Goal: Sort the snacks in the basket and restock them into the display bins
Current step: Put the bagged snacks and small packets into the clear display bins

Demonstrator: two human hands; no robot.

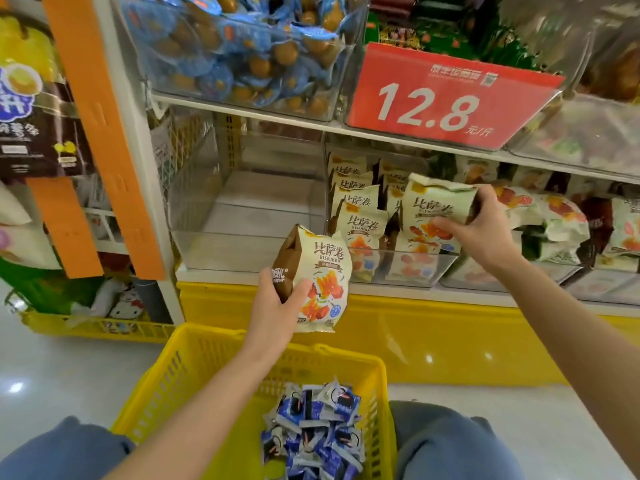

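My left hand (277, 306) grips a cream and brown snack packet (320, 275) upright, above the yellow basket (180, 372) and in front of the lower shelf. My right hand (485, 226) grips a second packet of the same kind (433, 206) over the clear display bin (408, 265), which holds several matching packets standing in rows. Inside the basket lies a heap of small blue and white sachets (318, 427). The clear bin (242, 230) to the left of the filled one has nothing in it.
The upper shelf carries a bin of blue-wrapped brown eggs (242, 53) and a red 12.8 price sign (443, 98). More cream packets (568, 223) fill the bins on the right. An orange-striped shelf post (104, 140) stands on the left. My knees flank the basket.
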